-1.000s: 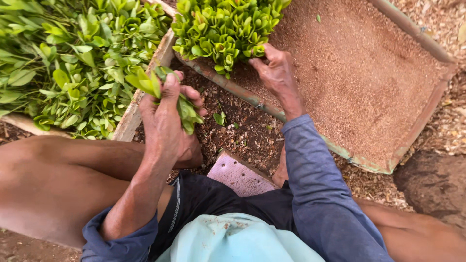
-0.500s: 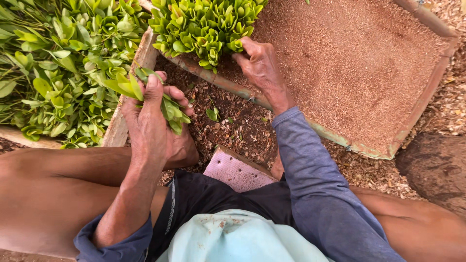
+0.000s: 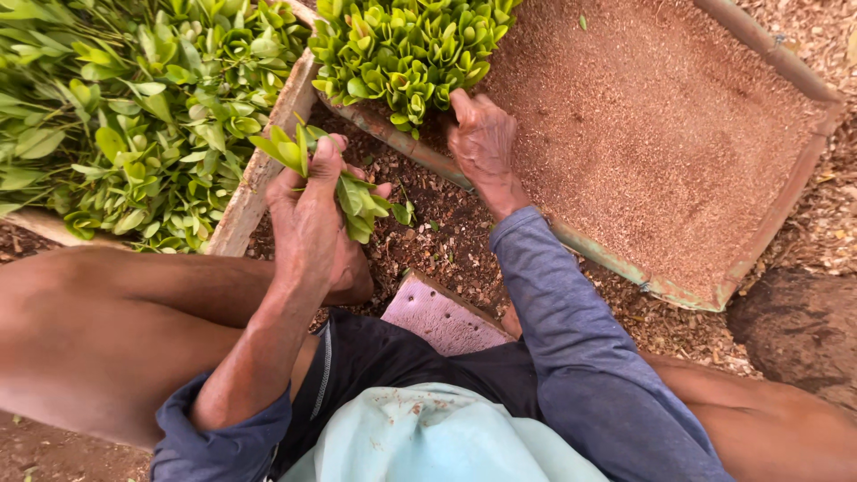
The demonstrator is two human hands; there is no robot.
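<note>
My right hand [image 3: 483,143] shifted deeper along planted row in tray [image 3: 808,170], fingers pressing soil. Left hand [image 3: 308,219] clenched round cuttings [image 3: 357,198]: light, soft, bruisable; grip stems, not leaves.

Ground and gear around the seedling bed

Upper left: a dense heap of loose green leafy cuttings [image 3: 116,116], bounded by a pale wooden plank [image 3: 259,170] running diagonally. Centre: dark, crumbly soil [image 3: 437,241] littered with bark bits. Lower centre: a pale pink perforated block [image 3: 442,317] lying partly under dark shorts [image 3: 384,357]. Bottom centre: light blue cloth [image 3: 428,437]. Right edge: wood chips [image 3: 830,223] and a dark brown mound [image 3: 803,330].
</note>
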